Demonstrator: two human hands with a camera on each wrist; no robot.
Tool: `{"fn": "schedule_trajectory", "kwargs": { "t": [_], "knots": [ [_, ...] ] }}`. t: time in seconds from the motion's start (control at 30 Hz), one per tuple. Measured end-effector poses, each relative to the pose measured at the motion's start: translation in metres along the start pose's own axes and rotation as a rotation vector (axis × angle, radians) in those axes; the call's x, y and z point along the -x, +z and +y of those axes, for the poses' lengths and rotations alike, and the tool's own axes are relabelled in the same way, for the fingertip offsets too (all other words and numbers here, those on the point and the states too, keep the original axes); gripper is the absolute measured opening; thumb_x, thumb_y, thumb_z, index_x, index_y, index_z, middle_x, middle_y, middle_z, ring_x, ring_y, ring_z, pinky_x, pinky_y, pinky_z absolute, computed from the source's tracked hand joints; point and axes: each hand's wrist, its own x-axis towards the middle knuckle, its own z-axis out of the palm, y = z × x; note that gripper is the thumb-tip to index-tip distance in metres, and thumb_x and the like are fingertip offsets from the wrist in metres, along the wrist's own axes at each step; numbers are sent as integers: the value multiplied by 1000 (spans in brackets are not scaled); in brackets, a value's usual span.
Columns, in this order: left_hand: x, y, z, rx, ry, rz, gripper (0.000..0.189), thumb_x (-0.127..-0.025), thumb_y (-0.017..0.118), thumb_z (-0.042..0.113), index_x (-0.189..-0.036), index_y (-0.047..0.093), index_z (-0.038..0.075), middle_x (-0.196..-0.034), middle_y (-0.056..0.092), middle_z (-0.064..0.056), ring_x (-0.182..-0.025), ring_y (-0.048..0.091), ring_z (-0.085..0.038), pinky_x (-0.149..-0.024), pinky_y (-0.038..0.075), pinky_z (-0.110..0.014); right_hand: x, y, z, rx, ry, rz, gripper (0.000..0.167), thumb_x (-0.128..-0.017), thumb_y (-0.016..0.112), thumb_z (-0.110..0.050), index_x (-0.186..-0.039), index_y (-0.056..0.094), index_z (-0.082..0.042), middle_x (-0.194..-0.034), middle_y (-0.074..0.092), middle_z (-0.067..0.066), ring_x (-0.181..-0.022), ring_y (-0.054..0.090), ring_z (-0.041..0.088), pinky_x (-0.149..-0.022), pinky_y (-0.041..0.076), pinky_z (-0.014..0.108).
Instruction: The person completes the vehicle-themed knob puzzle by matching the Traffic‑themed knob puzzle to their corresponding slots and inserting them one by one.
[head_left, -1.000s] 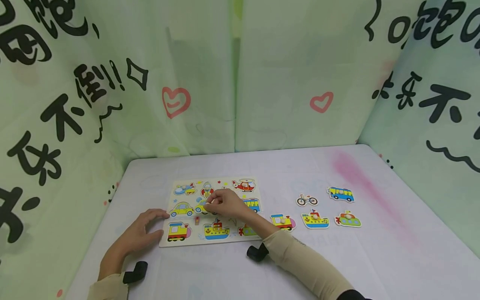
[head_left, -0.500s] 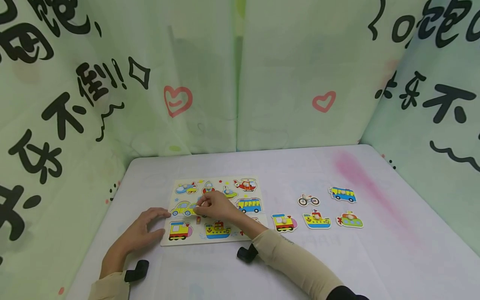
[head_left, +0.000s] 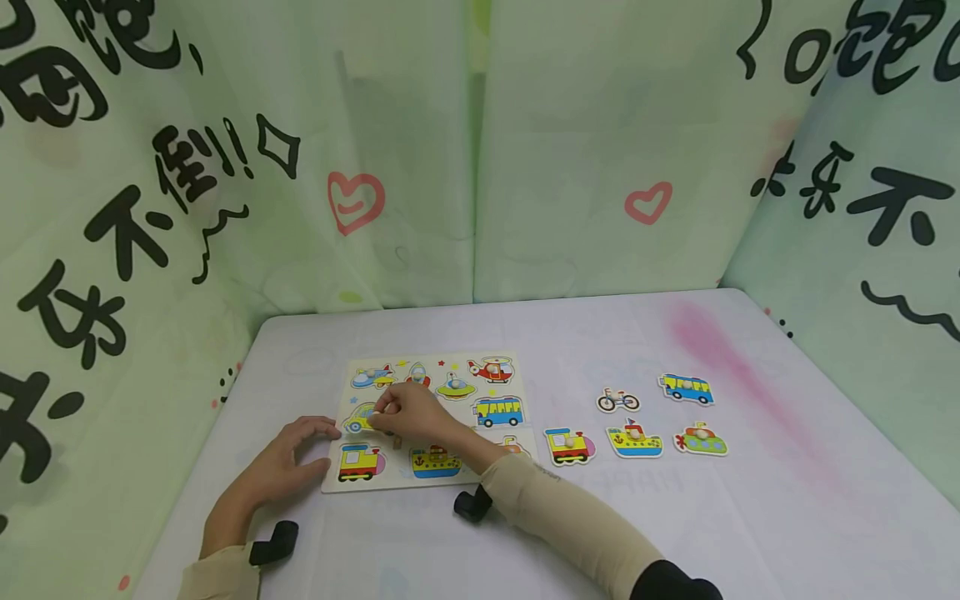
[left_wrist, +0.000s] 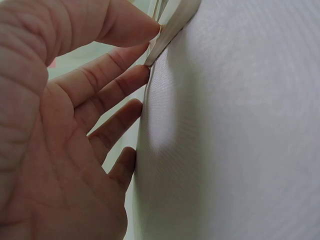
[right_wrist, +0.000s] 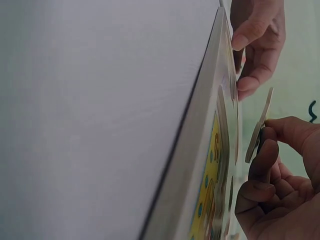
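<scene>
My right hand [head_left: 420, 417] pinches a thin car puzzle piece [right_wrist: 257, 132] by its back knob, just above the puzzle board [head_left: 393, 477]. In the right wrist view the piece stands tilted, with a gap between it and the board. The head view shows it over the yellow car picture [head_left: 357, 418] at the board's left, partly hidden by my fingers. My left hand [head_left: 281, 462] rests at the board's left edge, thumb and forefinger touching it apart from each other. The left wrist view shows the other fingers [left_wrist: 117, 125] extended against the white-covered table.
To the right of the board lie several loose puzzle pieces: a train [head_left: 568, 447], a ship [head_left: 634, 440], a submarine [head_left: 701, 440], a bicycle [head_left: 618, 401] and a bus [head_left: 686, 388]. A printed green curtain [head_left: 555, 233] surrounds the white table [head_left: 600, 533].
My right hand has moved left across the board with the car piece, uncovering the flying saucer and bus pictures. My left hand has stayed at the board's edge.
</scene>
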Motion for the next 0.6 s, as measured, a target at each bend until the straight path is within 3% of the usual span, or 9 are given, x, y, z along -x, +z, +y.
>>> {"fn": "schedule_trajectory", "kwargs": {
  "t": [0.3, 0.6],
  "knots": [
    [-1, 0, 0, 12, 43, 7, 32, -86, 72, 1, -116, 66, 12, -136, 58, -17, -133, 46, -44, -113, 33, -68, -11, 7, -7, 86, 8, 13, 12, -92, 75, -21, -93, 70, -10, -68, 58, -4, -49, 53, 8, -50, 44, 19],
    [0, -1, -1, 14, 45, 13, 33, -86, 71, -1, -116, 66, 11, -135, 59, -16, -133, 47, -43, -113, 33, -66, -18, 13, -10, 72, 64, 4, 13, -92, 76, -19, -92, 67, -10, -71, 61, -4, -42, 54, 11, -42, 45, 21]
  ]
}}
